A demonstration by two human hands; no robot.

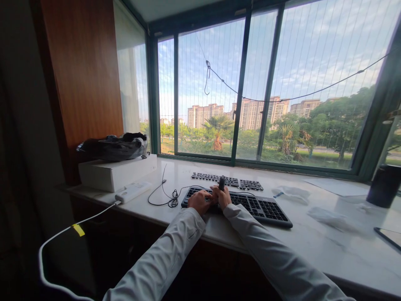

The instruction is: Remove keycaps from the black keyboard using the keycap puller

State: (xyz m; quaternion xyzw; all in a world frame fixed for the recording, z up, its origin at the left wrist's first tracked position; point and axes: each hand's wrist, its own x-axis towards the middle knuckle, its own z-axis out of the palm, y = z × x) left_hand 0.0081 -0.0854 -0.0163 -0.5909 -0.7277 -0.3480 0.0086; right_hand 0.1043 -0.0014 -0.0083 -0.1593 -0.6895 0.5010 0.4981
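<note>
A black keyboard [266, 208] lies on the white window counter [282, 246] in front of me. My left hand [200, 200] rests curled on its left end, fingers pressed down on the keys. My right hand [222, 195] is closed around a small dark upright tool [222, 182], held over the same left part of the keyboard. The two hands touch each other. What the tool's tip meets is hidden by my fingers. A second, thinner keyboard [227, 181] lies just behind, nearer the window.
A white box [117, 172] with a black bag [111, 147] on top stands at the left. A white power bank [133, 191] with a white cable [62, 232], a coiled black cable [171, 200], crumpled wipes [291, 193], paper [338, 187], a dark cup [384, 186] and a phone [387, 238] are on the counter.
</note>
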